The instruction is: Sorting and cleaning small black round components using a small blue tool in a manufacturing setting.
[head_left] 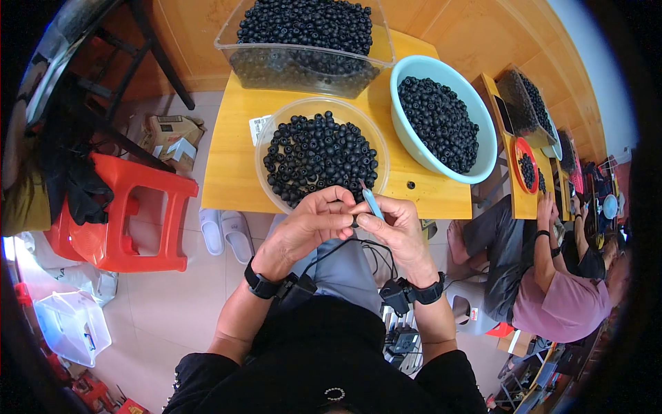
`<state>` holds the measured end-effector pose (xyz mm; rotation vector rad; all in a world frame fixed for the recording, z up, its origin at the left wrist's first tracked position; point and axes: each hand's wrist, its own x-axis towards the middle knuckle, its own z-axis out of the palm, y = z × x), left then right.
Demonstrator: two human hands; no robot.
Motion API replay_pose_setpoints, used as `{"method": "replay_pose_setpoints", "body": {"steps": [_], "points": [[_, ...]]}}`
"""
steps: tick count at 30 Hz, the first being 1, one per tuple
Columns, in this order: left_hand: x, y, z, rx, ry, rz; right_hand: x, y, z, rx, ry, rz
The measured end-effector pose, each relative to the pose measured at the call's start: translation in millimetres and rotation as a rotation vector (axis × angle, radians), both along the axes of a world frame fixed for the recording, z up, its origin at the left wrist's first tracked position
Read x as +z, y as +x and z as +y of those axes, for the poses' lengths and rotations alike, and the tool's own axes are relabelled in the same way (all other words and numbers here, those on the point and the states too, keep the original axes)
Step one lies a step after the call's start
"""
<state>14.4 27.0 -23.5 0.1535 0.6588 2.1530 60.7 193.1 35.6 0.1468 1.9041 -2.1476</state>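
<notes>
My left hand [312, 222] and my right hand [390, 226] meet over my lap, just in front of the yellow table's [227, 172] near edge. Between their fingertips sits a small black bead-like piece, mostly hidden. My right hand also holds a thin light-blue tool [372, 201] that points up and away from me. Directly beyond the hands stands a clear round bowl [265, 148] full of small black round pieces [321, 155]. Both wrists wear black bands with cables.
A light-blue basin [414, 148] of black pieces stands at the right, a clear rectangular tub [303, 65] of them at the back. One loose black piece [411, 185] lies on the table. A red stool [131, 214] and white slippers [224, 233] are at left. Other people sit at tables to the right.
</notes>
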Motion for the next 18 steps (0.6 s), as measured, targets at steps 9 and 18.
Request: {"method": "replay_pose_setpoints", "body": {"steps": [9, 18], "points": [[15, -13, -9, 0.222, -0.382, 0.223, 3, -20, 26, -0.066, 0.339, 0.157], [-6, -41, -23, 0.534, -0.791, 0.537, 37, -72, 101, -0.649, 0.428, 0.308]]}}
